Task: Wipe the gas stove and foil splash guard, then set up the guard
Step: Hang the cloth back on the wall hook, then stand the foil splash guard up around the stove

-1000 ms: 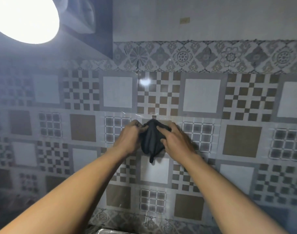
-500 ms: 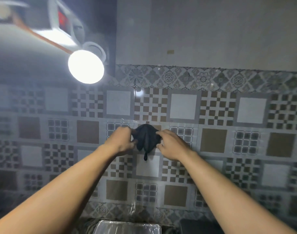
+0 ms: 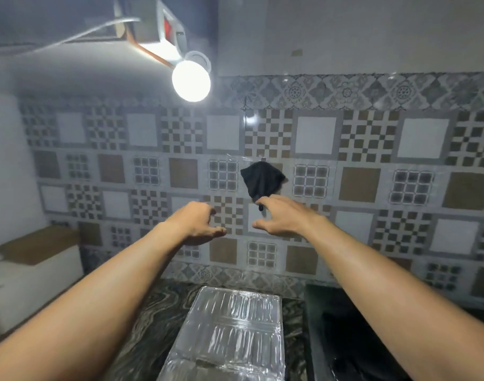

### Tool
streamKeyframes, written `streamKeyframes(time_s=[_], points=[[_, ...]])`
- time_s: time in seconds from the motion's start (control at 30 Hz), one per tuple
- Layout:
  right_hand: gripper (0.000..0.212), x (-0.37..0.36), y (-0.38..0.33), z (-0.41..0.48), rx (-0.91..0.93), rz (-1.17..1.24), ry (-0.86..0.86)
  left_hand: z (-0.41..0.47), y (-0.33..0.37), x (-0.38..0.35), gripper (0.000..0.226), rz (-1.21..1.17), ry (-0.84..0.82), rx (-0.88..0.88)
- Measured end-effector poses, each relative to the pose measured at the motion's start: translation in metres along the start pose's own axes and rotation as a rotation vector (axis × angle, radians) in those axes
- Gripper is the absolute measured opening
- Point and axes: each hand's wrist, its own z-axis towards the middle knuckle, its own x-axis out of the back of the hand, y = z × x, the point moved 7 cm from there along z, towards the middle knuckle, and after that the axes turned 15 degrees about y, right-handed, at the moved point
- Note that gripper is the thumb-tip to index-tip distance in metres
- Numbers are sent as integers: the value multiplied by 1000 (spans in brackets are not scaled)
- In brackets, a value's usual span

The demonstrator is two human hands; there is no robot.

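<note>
Neither hand grips anything. The left hand [image 3: 194, 222] hangs in the air with its fingers loosely curled. The right hand [image 3: 283, 215] is spread wide, thumb apart, its forefinger at the lower tip of the cloth [image 3: 263, 180]; whether they touch I cannot tell. Nearest, between the forearms, the foil guard [image 3: 230, 334] lies flat on the dark marbled counter [image 3: 150, 328]. The black stove [image 3: 345, 325] sits just to its right. Farther off, the dark cloth hangs bunched on the tiled wall [image 3: 372, 174], above the right hand. A lit lamp [image 3: 191, 81] glares at the far upper left.
</note>
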Motion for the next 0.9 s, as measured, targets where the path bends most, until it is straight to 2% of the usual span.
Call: streamKeyframes(time_s=[0.2, 0.5, 0.67, 0.9], points=[[73, -44, -23, -29, 145, 78, -111, -63, -27, -21, 79, 81, -53, 174], [69, -133, -74, -79, 525, 93, -301, -181, -44, -76, 77, 105, -154, 507], [75, -199, -103, -107, 715, 94, -420, -257, -60, -106, 79, 84, -160, 724], [84, -296, -124, -109, 752, 65, -566, -319, -76, -154, 74, 113, -259, 892]])
